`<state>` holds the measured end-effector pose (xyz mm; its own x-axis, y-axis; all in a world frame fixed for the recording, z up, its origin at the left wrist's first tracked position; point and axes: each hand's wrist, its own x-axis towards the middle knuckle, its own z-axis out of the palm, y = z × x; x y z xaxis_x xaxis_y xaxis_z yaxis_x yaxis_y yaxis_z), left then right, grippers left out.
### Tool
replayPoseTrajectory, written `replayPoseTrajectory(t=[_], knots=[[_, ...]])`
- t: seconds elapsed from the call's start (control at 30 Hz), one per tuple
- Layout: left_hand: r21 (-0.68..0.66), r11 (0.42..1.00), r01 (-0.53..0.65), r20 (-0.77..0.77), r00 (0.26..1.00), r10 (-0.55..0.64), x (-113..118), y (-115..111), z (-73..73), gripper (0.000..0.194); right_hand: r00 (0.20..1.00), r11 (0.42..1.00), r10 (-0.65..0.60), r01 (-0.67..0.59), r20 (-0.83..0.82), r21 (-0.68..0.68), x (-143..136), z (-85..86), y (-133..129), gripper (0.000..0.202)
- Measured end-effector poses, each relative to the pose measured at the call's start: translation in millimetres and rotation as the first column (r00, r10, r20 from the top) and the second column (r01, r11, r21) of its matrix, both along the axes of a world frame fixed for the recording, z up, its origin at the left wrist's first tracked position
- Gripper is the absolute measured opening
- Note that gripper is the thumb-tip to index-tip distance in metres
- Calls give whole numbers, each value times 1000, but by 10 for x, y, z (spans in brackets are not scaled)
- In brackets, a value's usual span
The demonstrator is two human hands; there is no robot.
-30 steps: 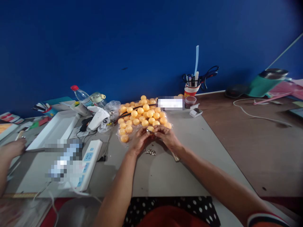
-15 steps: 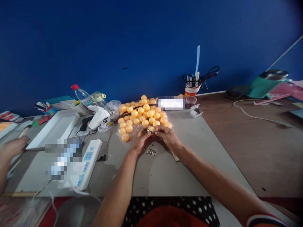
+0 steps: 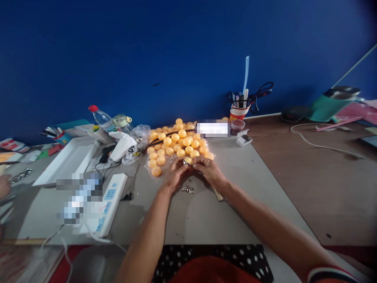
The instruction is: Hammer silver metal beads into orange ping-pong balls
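Observation:
My left hand (image 3: 176, 173) and my right hand (image 3: 207, 168) meet at the front edge of a spread of orange balls (image 3: 176, 137) on clear plastic. Between their fingertips they pinch one ball (image 3: 187, 161) with shiny metallic bits on its surface. Both hands have closed fingers on it. Just below them, a small pile of shiny metal pieces (image 3: 187, 189) lies on the grey table. A wooden stick-like piece (image 3: 218, 194) shows beneath my right wrist.
At left are a white tray (image 3: 69, 157), a white power strip (image 3: 113, 200) with cables, a bottle (image 3: 101, 118) and a co-worker's hand (image 3: 4, 186). A cup of tools (image 3: 238, 111) and a small open box (image 3: 244, 140) stand behind right; a green cup (image 3: 332, 104) is farther right.
The co-worker's hand at the far left has drawn back toward the frame's edge, uncovering a cluster of shiny pieces. My hands have hardly moved and still pinch the ball.

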<state>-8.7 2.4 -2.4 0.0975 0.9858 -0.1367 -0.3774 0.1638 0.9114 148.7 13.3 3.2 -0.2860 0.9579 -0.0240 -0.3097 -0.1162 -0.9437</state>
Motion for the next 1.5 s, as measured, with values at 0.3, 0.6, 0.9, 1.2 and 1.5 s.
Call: replayPoseTrajectory(t=[0.3,0.6,0.9,1.2,1.5], knots=[[-4,1000,0,-4,1000,0,-5,9,-22,40,997,999,-40,37,68,39,1,19,-2,15],[17,1000,24,-25,999,-23,-11,7,-56,42,985,996,-68,59,157,63,13,-8,8,12],[41,999,27,-61,998,-24,-24,8,-88,41,983,997,-68,60,169,52,14,-5,14,12],[10,1000,19,-27,999,-18,-8,2,-46,42,991,997,-41,34,124,63,16,7,13,13],[7,1000,22,-29,999,-22,-20,6,-67,41,993,999,-30,25,112,44,16,40,-7,14]])
